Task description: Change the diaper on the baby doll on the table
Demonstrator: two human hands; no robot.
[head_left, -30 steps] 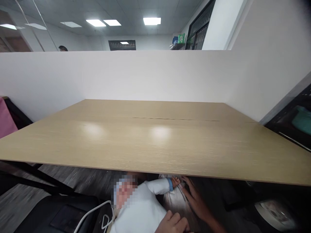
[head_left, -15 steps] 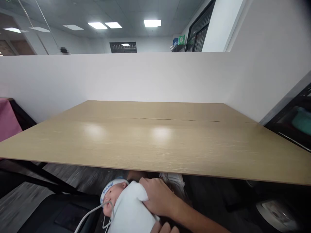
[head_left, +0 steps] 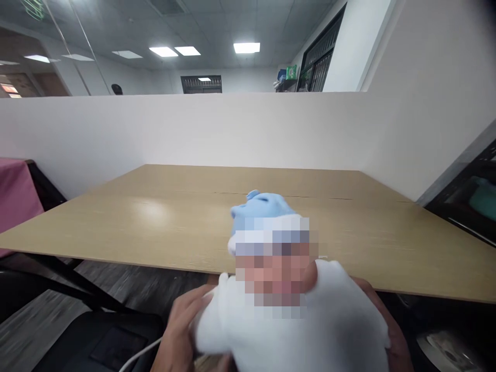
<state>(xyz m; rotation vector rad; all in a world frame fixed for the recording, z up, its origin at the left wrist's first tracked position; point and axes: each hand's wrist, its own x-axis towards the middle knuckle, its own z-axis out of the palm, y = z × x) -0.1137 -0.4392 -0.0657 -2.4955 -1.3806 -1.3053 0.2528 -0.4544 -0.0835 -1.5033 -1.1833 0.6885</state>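
Note:
A baby doll [head_left: 287, 330] in white clothing and a light blue cap [head_left: 265, 205] with a white band is held upright in front of me. Its head stands out against the table top, and its face is pixelated. My left hand [head_left: 180, 325] grips the doll's side at the sleeve, fingers closed on the white cloth. On the other side my right hand [head_left: 391, 325] is wrapped round the doll's body, mostly hidden behind the cloth.
The wooden table [head_left: 186, 217] spans the view, backed by a white partition [head_left: 194, 129]. A black chair [head_left: 85, 341] with a pale cable [head_left: 141, 354] is at lower left. A pink cloth [head_left: 17, 191] hangs at far left; a dark-framed object [head_left: 468, 196] stands right.
The doll was lying tilted at my lap below the table edge. Now it is raised upright and turned towards me, moved right, with a hand on each side.

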